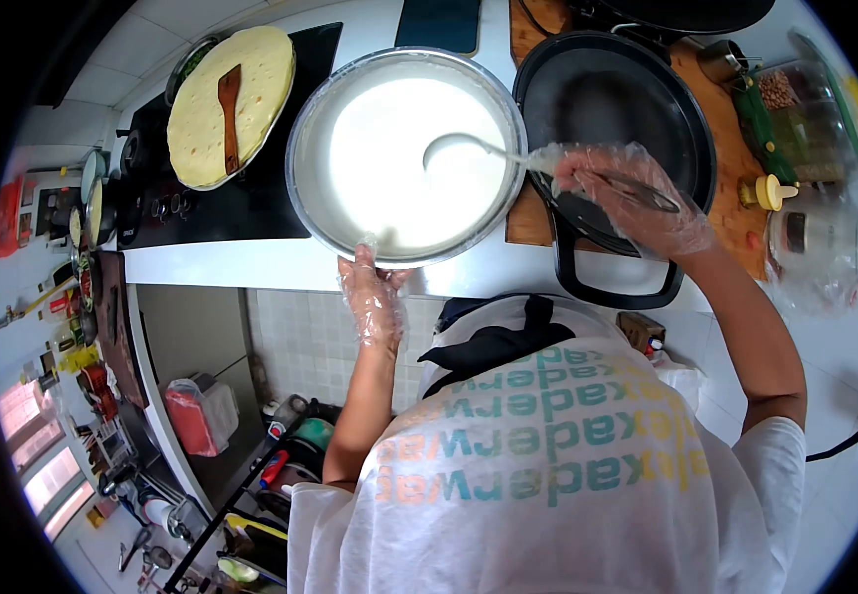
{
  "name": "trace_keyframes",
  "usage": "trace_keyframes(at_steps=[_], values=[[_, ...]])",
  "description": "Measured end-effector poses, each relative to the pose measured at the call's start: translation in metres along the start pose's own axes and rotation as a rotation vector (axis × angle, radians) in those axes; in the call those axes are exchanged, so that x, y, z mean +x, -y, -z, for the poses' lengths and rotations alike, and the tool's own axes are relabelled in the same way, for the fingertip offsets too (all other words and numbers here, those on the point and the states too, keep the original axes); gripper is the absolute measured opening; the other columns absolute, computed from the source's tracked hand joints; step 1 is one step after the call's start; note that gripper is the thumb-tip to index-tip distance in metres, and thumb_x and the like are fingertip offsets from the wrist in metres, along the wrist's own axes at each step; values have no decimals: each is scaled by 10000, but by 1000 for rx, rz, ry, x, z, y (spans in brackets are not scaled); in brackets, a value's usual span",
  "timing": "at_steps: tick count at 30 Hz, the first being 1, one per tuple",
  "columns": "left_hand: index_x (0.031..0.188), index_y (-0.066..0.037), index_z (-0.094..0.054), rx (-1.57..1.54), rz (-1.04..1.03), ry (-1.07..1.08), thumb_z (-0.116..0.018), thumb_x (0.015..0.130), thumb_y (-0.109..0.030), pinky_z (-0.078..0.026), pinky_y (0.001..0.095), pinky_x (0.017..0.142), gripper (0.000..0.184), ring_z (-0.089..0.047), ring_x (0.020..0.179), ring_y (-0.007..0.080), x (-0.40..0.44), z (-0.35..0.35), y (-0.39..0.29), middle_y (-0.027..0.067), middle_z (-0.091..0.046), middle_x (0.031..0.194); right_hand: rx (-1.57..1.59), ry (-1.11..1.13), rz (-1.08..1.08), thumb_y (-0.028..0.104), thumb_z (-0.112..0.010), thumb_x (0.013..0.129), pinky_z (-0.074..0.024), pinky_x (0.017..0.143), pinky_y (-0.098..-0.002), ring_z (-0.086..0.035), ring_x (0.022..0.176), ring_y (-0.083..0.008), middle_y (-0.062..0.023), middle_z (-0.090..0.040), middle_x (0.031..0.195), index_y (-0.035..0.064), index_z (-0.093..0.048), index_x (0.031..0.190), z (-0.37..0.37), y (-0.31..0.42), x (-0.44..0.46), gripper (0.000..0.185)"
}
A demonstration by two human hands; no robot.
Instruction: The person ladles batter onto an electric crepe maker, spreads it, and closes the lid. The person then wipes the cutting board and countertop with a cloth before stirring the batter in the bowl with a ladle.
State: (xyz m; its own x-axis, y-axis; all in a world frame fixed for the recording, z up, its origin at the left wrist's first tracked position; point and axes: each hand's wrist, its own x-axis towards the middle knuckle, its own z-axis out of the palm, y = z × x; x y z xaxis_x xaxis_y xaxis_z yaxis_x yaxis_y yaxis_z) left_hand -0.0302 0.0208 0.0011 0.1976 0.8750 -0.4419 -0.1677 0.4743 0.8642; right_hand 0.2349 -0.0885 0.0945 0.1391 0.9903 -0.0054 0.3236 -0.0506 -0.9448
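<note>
Left hand: gloved in clear plastic, below the basin, thumb over its near rim and fingers against the outside, closed on it.
Liquid: white and smooth, inside the basin.
Ladle: we see its head in the liquid, right of the basin's middle; its long axis runs rightward, slanting slightly nearer us, over the right rim.
Right hand: gloved too, beyond the basin's right rim, fingers curled closed around the ladle's handle; it is the nearer hand to the ladle.
Surface: left of the basin, a black cooktop, with a round flatbread above it in our view and a wooden spatula on top; under the basin, our white table; to its right, a black pan by a wooden board.
Room: down and left of the basin, a bright window and loaded rack; far right, a yellow-lidded jar.
</note>
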Motion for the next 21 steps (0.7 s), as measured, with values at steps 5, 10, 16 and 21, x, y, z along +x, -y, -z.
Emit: trace_keyframes(at_steps=[5, 10, 16, 21], values=[[1117, -73, -367, -33, 19, -12, -441, 877, -238, -522, 236, 577, 300, -568, 775, 134, 0, 1, 1, 70, -527, 960, -104, -88, 56, 115, -487, 867, -451, 764, -218, -566, 860, -97, -69, -593, 887, 28, -562, 966, -12, -3, 30, 152], [1130, -79, -365, -33, 31, -51, -427, 883, -245, -512, 228, 572, 305, -566, 780, 125, -2, -5, 1, 69, -528, 966, 45, -57, -5, 108, -462, 870, -452, 765, -211, -567, 857, -92, -66, -588, 910, 24, -564, 943, -29, -15, 52, 151], [1110, -82, -377, -5, 56, -60, -428, 883, -252, -511, 237, 588, 288, -564, 783, 125, -6, -5, 6, 69, -532, 972, 147, 11, -275, 97, -452, 877, -452, 796, -203, -580, 821, -96, -51, -587, 912, 21, -570, 932, -22, 16, 25, 151], [1086, -79, -382, -24, 53, -66, -439, 882, -248, -516, 249, 603, 271, -566, 787, 133, -8, -9, 5, 64, -534, 960, 35, 29, -206, 89, -415, 885, -447, 785, -211, -589, 867, -123, -85, -590, 916, -23, -548, 983, 3, 30, 12, 200]])
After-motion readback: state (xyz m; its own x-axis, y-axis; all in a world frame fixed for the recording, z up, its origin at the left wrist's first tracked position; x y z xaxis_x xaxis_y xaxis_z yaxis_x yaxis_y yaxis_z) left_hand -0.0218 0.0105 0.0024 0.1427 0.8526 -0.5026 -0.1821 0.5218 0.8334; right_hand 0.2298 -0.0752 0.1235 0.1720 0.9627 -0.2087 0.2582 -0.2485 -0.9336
